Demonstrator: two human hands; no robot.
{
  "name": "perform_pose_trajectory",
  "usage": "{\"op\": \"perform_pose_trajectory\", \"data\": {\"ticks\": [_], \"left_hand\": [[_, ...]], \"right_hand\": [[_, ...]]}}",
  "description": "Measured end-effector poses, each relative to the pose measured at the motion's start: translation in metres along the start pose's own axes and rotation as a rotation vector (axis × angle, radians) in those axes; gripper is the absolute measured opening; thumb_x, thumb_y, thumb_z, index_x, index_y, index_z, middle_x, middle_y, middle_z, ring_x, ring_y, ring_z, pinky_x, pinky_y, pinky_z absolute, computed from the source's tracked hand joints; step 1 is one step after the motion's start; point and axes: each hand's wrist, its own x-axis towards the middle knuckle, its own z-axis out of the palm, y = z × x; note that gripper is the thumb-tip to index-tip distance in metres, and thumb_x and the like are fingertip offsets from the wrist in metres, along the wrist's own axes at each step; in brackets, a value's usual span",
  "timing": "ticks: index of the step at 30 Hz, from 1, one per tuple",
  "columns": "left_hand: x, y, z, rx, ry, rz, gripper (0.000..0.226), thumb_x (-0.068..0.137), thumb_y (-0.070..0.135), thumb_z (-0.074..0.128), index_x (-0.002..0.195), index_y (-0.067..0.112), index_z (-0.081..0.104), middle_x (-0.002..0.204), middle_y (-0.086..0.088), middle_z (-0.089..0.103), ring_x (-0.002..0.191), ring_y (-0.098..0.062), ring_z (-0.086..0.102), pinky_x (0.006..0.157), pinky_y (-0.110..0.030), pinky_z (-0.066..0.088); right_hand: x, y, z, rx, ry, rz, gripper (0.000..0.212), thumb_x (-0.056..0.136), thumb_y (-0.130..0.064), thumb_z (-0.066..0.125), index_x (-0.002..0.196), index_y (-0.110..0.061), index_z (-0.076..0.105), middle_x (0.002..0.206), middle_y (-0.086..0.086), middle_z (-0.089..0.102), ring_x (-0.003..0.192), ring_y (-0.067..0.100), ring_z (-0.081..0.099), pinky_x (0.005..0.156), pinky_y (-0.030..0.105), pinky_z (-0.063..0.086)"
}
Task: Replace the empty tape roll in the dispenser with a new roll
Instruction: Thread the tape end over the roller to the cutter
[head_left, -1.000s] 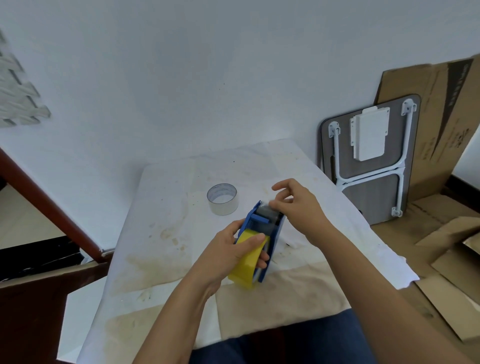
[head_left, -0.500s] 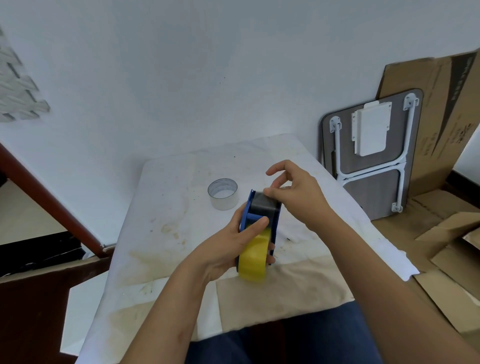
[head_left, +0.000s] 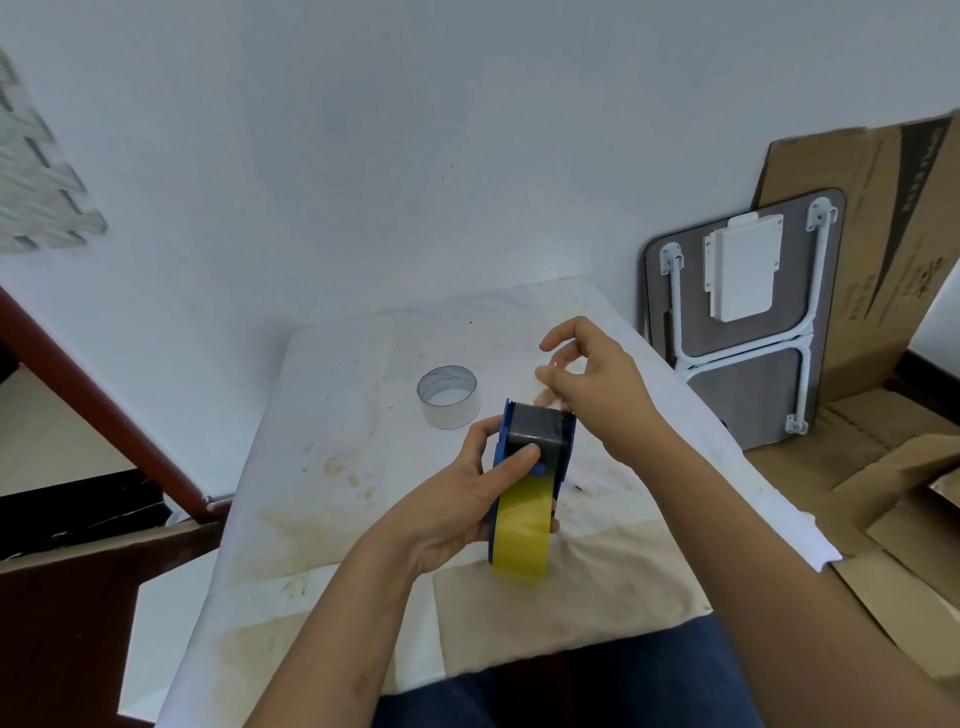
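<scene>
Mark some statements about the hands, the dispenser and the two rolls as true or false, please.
1. The left hand holds the dispenser. True.
2. The yellow roll lies loose on the table. False: it sits in the dispenser.
3. The empty roll stands on the table, apart from both hands. True.
4. The right hand grips the empty roll. False: it pinches at the dispenser's far end, by the cutter.
5. The dispenser body is red. False: it is blue.
</scene>
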Motion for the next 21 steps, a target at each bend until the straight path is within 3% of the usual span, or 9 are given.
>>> {"op": "perform_pose_trajectory", "data": {"ticks": [6, 9, 13, 21], "left_hand": [[0.0, 0.0, -0.006, 0.027, -0.043, 0.005, 0.056, 0.092, 0.032, 0.071, 0.138, 0.043, 0.04, 0.118, -0.023, 0.072, 0.098, -0.041, 0.071, 0.099, -0.062, 0.051], [0.0, -0.002, -0.008, 0.016, -0.056, 0.01, 0.058, 0.092, 0.029, 0.072, 0.138, 0.043, 0.04, 0.121, -0.024, 0.071, 0.103, -0.042, 0.07, 0.101, -0.064, 0.048], [-0.002, -0.001, -0.011, 0.006, -0.052, 0.034, 0.06, 0.092, 0.024, 0.07, 0.14, 0.041, 0.039, 0.125, -0.02, 0.071, 0.105, -0.041, 0.07, 0.098, -0.059, 0.053], [-0.007, 0.004, -0.013, -0.028, -0.101, 0.103, 0.064, 0.086, 0.024, 0.07, 0.141, 0.04, 0.04, 0.112, -0.012, 0.077, 0.103, -0.038, 0.071, 0.09, -0.054, 0.059]], "right_hand": [[0.004, -0.004, -0.005, 0.037, -0.05, 0.106, 0.025, 0.083, 0.0, 0.058, 0.104, -0.014, 0.06, 0.084, 0.005, 0.064, 0.055, 0.013, 0.07, 0.056, 0.027, 0.045], [0.007, -0.002, -0.008, 0.062, -0.111, 0.176, 0.024, 0.081, 0.0, 0.062, 0.103, -0.01, 0.064, 0.081, 0.007, 0.066, 0.063, 0.014, 0.067, 0.062, 0.028, 0.047], [0.011, 0.002, -0.013, 0.137, -0.192, 0.222, 0.021, 0.081, 0.0, 0.069, 0.097, -0.013, 0.068, 0.085, 0.005, 0.066, 0.075, 0.017, 0.059, 0.071, 0.029, 0.047], [0.007, 0.021, -0.003, 0.422, -0.443, 0.439, 0.011, 0.09, -0.005, 0.061, 0.091, -0.014, 0.067, 0.091, 0.008, 0.064, 0.086, 0.022, 0.057, 0.07, 0.027, 0.051]]}}
